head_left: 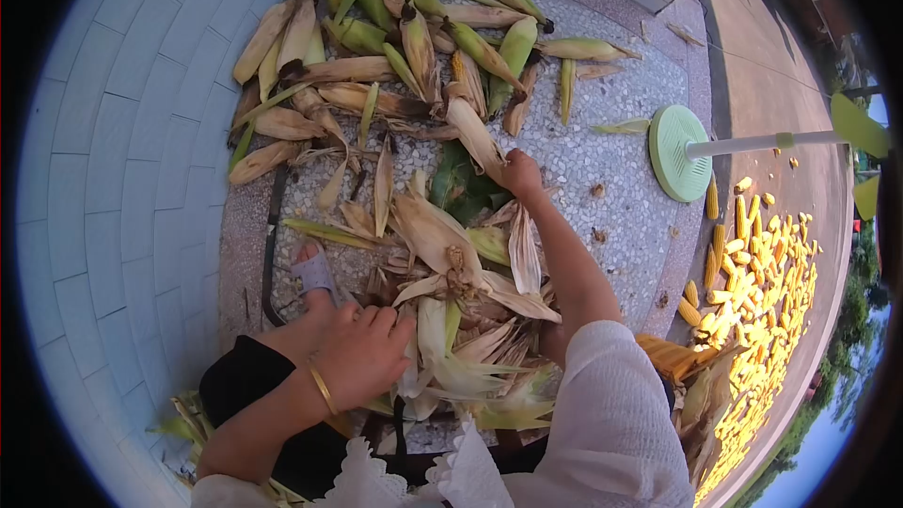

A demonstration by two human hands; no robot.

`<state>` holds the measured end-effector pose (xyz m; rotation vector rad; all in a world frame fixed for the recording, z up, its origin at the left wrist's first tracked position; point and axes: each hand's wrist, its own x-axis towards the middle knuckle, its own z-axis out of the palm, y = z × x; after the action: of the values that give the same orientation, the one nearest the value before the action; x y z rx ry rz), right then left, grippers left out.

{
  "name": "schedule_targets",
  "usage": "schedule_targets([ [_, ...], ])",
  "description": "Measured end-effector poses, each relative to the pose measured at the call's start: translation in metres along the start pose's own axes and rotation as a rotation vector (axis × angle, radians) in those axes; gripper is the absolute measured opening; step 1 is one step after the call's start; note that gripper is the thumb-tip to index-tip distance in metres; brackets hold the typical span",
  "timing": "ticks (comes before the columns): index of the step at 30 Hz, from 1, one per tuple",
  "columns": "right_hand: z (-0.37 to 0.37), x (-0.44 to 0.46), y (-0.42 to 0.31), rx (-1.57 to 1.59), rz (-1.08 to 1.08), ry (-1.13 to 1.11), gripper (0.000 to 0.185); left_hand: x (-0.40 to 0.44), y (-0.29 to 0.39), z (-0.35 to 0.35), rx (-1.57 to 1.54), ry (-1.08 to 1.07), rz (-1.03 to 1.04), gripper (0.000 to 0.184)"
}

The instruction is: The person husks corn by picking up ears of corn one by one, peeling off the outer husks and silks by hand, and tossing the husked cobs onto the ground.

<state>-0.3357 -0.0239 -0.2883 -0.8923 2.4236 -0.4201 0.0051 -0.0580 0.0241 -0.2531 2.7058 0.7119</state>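
My right hand (520,175) reaches forward and is closed on one end of an ear of corn (475,136) in a pale, dry husk. The far end of this ear touches the pile of unhusked corn (357,68), which mixes green and brown husks. Low on the left, my left hand (362,354), with a gold bangle on the wrist, hovers or rests by my leg. Its fingers are slightly apart, and nothing shows in them. Torn-off husks (437,245) lie heaped between my feet, beyond this hand. A dark green leaf (461,183) sits under my right hand.
A light green fan (681,152) with a round base and white pole stands at the right on the speckled floor (630,235). Bare yellow cobs (757,292) cover the ground beyond it. A tiled wall (122,169) runs along the left. My sandalled foot (315,271) is near the husks.
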Motion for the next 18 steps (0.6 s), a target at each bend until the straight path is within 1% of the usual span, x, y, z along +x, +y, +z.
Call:
schedule_targets([
  [2,0.005,0.018,-0.021,0.027,-0.017,0.012,0.029,0.006,-0.006,-0.004,-0.008,-0.008,-0.003,0.045],
  [4,0.013,0.028,-0.046,-0.200,0.023,0.087,0.039,0.009,-0.011,0.000,-0.004,0.008,-0.021,0.046],
  [5,0.020,0.030,-0.049,-0.199,0.013,0.084,0.039,0.010,-0.012,0.002,0.002,0.026,-0.025,0.047],
  [7,0.034,0.027,-0.055,-0.335,0.045,0.168,0.048,0.010,-0.015,0.002,0.000,0.031,-0.045,0.046],
  [8,0.035,0.030,-0.057,-0.332,0.033,0.169,0.048,0.008,-0.014,0.001,-0.008,0.032,-0.057,0.046],
  [10,0.022,0.021,-0.058,-0.100,0.164,-0.079,0.050,0.005,-0.011,-0.002,-0.017,0.058,-0.088,0.045],
  [11,0.018,0.012,-0.053,-0.105,0.161,-0.080,0.050,0.003,-0.009,-0.004,-0.026,0.077,-0.103,0.045],
  [12,0.013,0.002,-0.045,-0.079,0.055,-0.099,0.051,0.001,-0.008,-0.006,-0.028,0.084,-0.102,0.045],
  [13,0.004,-0.010,-0.042,-0.056,-0.054,-0.115,0.053,-0.001,-0.007,-0.005,-0.069,0.174,-0.111,0.044],
  [14,-0.006,-0.025,-0.038,-0.063,-0.058,-0.109,0.053,-0.004,-0.005,-0.005,-0.111,0.265,-0.122,0.044],
  [16,-0.046,-0.074,-0.048,-0.118,-0.397,-0.201,0.056,-0.009,0.000,-0.008,-0.136,0.296,-0.150,0.046],
  [17,-0.060,-0.097,-0.054,-0.126,-0.402,-0.202,0.056,-0.011,0.003,-0.008,-0.158,0.317,-0.181,0.049],
  [18,-0.074,-0.120,-0.060,-0.117,-0.610,-0.228,0.057,-0.012,0.005,-0.005,-0.162,0.325,-0.183,0.049],
])
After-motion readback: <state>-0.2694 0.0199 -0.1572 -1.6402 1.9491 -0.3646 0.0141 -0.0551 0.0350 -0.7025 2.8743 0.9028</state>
